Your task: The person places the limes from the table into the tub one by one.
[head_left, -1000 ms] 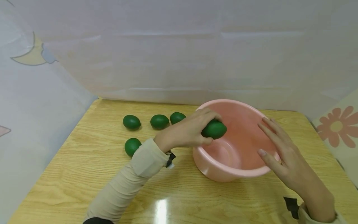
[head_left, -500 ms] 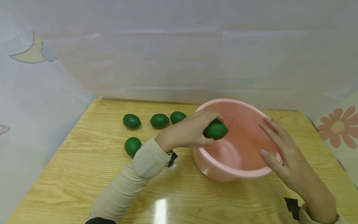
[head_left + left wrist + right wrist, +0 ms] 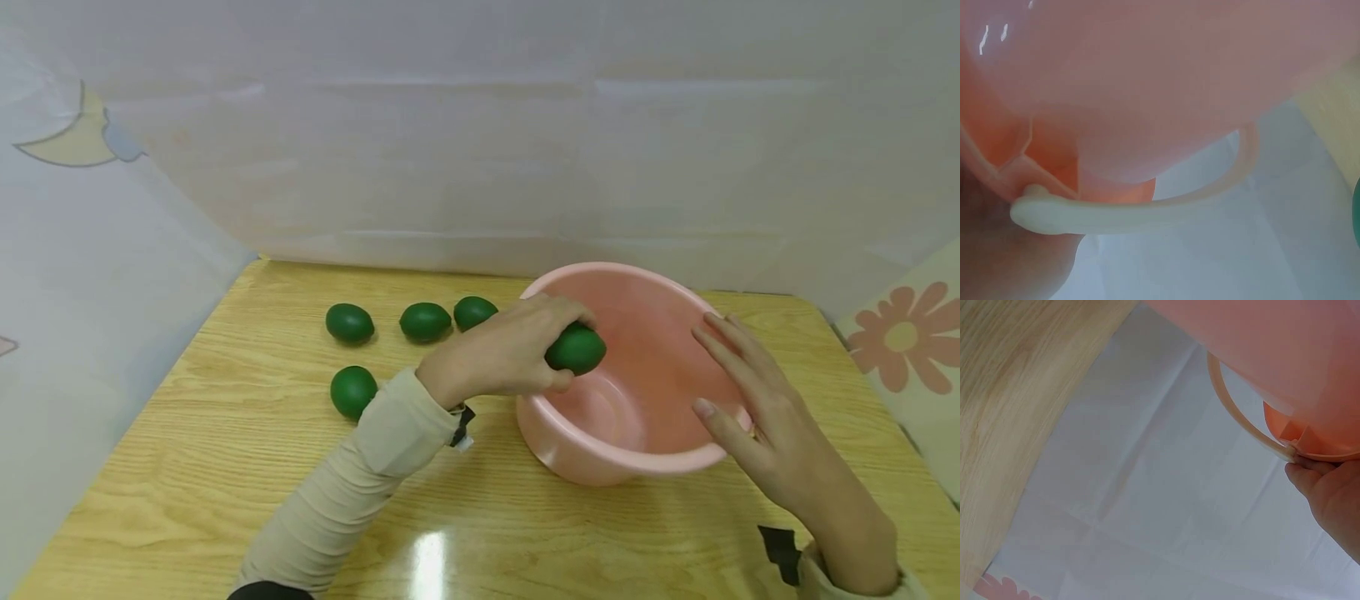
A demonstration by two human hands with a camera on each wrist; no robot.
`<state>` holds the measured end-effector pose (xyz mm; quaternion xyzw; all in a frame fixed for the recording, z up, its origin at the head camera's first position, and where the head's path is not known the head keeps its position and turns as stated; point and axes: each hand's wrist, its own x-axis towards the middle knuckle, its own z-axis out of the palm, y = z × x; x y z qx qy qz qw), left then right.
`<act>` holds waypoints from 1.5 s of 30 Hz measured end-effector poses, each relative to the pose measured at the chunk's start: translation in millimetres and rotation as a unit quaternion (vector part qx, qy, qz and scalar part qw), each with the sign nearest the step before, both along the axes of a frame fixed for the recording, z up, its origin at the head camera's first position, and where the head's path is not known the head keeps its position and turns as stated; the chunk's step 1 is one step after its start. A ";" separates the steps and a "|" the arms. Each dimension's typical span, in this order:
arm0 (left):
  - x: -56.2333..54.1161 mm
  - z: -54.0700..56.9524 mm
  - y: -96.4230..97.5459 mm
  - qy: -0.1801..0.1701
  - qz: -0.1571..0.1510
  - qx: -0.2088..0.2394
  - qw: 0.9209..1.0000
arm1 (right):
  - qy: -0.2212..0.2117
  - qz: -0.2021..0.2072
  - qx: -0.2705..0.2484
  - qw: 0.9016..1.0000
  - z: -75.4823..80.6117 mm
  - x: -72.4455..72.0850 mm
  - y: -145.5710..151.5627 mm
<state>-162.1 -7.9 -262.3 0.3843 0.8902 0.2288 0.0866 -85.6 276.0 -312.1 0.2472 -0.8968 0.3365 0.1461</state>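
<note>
A: How do we find the left grip (image 3: 517,346)?

B: We see it grasping a green lime (image 3: 576,350), fingers curled about the fruit; the lime pokes out to the right of that grip, over the mouth of the pink bucket (image 3: 577,458); the bucket stands on the wooden worktop (image 3: 225,467), below and to the right of the left grip, between it and the right grip (image 3: 776,425).

A: And that right grip, what do we make of it?

B: We would call it released; its fingers lie fairly straight over the bucket's right rim, with the thumb apart from them; from the right wrist we see the pale handle (image 3: 1235,409) meeting the bucket just beside this grip.

A: Which other fruit do we count?

B: Four, all left of the left grip; a near lime (image 3: 354,392) is partly behind the sleeve (image 3: 405,425); a far-left lime (image 3: 350,323) and a middle lime (image 3: 425,322) lie beyond it; a right-hand lime (image 3: 474,312) is just beside the left wrist, partly covered.

A: Further out?

B: We see a red flower (image 3: 900,337) on the wall covering, right of the right grip.
</note>
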 end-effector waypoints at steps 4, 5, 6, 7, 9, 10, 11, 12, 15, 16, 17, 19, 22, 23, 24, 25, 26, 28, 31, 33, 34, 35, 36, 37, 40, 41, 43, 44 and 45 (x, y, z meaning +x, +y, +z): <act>-0.4 1.2 0.7 0.007 -0.001 -0.006 1.000 | -0.004 -0.001 -0.001 1.000 0.5 0.0 -0.2; -0.5 1.2 0.9 0.010 -0.002 -0.009 1.000 | -0.005 -0.001 -0.001 1.000 0.7 0.0 -0.2; -0.7 1.3 1.1 0.013 -0.002 -0.013 1.000 | -0.005 0.000 -0.002 1.000 1.0 0.1 -0.1; -0.9 1.4 1.4 0.016 -0.003 -0.016 1.000 | -0.005 0.001 -0.002 1.000 1.3 0.0 -0.2; -1.1 1.8 2.1 0.021 -0.003 -0.025 0.999 | -0.005 0.001 -0.001 1.000 1.9 0.1 -0.3; -1.1 2.0 2.4 0.023 -0.002 -0.030 0.999 | -0.005 0.001 -0.002 1.000 2.2 0.1 -0.3; -1.1 2.2 2.7 0.024 -0.001 -0.033 0.999 | -0.006 0.001 -0.002 1.000 2.5 0.2 -0.4; -1.0 2.5 2.8 0.023 -0.001 -0.035 0.999 | -0.006 0.001 -0.002 1.000 2.8 0.2 -0.5; -0.7 2.8 2.9 0.019 0.003 -0.037 0.999 | -0.007 0.001 -0.004 1.000 3.2 0.2 -0.8; -0.7 2.8 2.8 0.018 0.004 -0.036 0.999 | -0.007 0.001 -0.004 1.000 3.1 0.2 -0.9; -0.5 2.8 2.7 0.016 0.004 -0.035 0.999 | -0.006 0.001 -0.005 1.000 3.0 0.0 -1.0; -0.1 2.7 1.8 0.013 0.005 -0.031 0.999 | -0.003 0.001 -0.004 1.000 2.5 -0.2 -1.3; 0.3 1.9 0.3 0.014 0.003 -0.021 1.000 | -0.002 -0.001 -0.004 1.000 1.9 -0.3 -1.6; 0.4 1.6 -0.3 0.013 0.004 -0.017 1.000 | -0.004 -0.001 -0.005 1.000 1.9 -0.2 -1.8; 0.6 1.1 -1.1 0.013 0.003 -0.013 1.000 | -0.005 -0.001 -0.005 1.000 1.8 -0.1 -2.0; 0.6 0.5 -1.6 0.012 0.003 -0.008 1.000 | -0.008 0.000 -0.006 1.000 1.9 0.0 -2.2; 0.7 -0.2 -2.2 0.011 0.003 -0.003 1.000 | -0.009 0.000 -0.006 1.000 1.9 0.0 -2.3; 1.0 -1.6 -3.8 0.009 0.003 0.008 1.000 | -0.011 0.000 -0.006 1.000 2.0 -0.1 -2.5; 0.8 -4.2 -6.2 0.011 -0.003 0.033 0.999 | -0.010 -0.001 -0.004 1.000 2.1 -0.2 -2.4; 0.6 -6.2 -8.0 0.013 -0.009 0.052 0.999 | -0.010 -0.002 -0.004 1.000 2.4 -0.2 -2.1; 0.4 -7.2 -8.7 0.016 -0.014 0.063 0.998 | -0.011 -0.002 -0.004 1.000 2.5 -0.1 -2.0; 0.3 -8.2 -9.4 0.018 -0.017 0.073 0.997 | -0.010 -0.002 -0.003 1.000 2.5 -0.1 -1.9; 0.2 -9.1 -10.1 0.021 -0.020 0.082 0.996 | -0.008 -0.002 -0.002 1.000 2.5 -0.2 -1.7; 0.1 -9.9 -10.7 0.023 -0.022 0.089 0.995 | -0.009 -0.002 -0.002 1.000 2.5 -0.1 -1.6; -0.2 -11.6 -12.1 0.036 -0.027 0.108 0.993 | -0.009 -0.001 0.000 1.000 2.1 0.3 -1.3; -0.3 -12.1 -12.5 0.041 -0.028 0.113 0.992 | -0.009 -0.001 0.000 1.000 2.0 0.5 -1.2; -0.4 -12.5 -13.5 0.053 -0.031 0.119 0.991 | -0.011 -0.002 0.002 1.000 1.7 0.7 -1.1; 0.0 -12.2 -14.3 0.057 -0.031 0.122 0.990 | -0.011 -0.002 0.002 1.000 1.6 0.7 -1.0; 0.1 -12.1 -15.3 0.062 -0.030 0.123 0.990 | -0.009 -0.002 0.005 1.000 1.7 0.7 -0.9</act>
